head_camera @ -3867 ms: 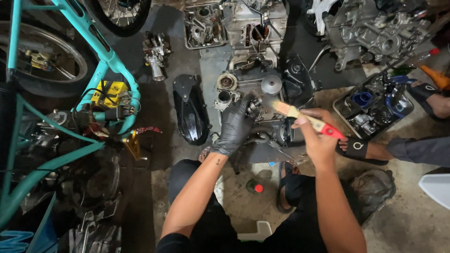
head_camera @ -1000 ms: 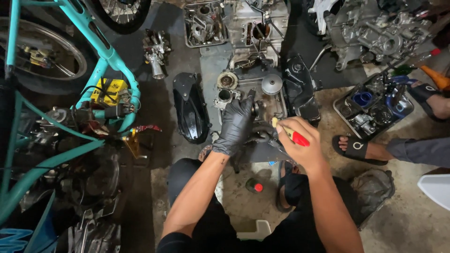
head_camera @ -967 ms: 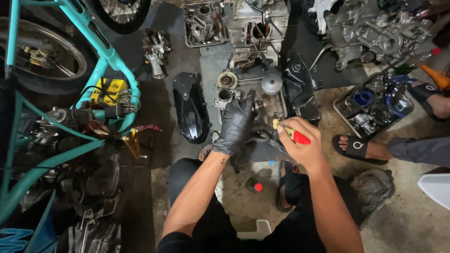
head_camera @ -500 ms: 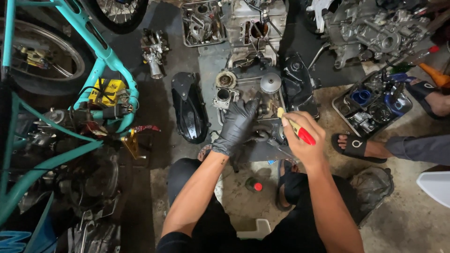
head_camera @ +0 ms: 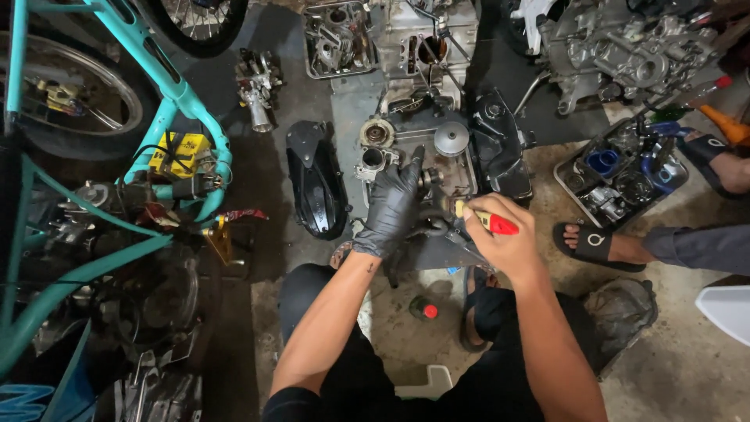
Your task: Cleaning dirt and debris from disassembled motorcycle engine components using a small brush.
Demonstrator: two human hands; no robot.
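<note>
Since the earlier frame, the red-handled brush (head_camera: 483, 221), gripped in the right hand (head_camera: 508, 242), has been lowered onto the dark engine part (head_camera: 434, 227) clasped by the gloved left hand (head_camera: 391, 207), cleaning seemingly unfinished amid grime.

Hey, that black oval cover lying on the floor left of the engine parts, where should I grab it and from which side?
Probably take the black oval cover across its narrow width near the middle, coming straight down from above. It lies flat and long, running toward and away from the person, and both long edges look free. The gloved left hand is nearest; the right hand already holds a red-handled brush.
</note>
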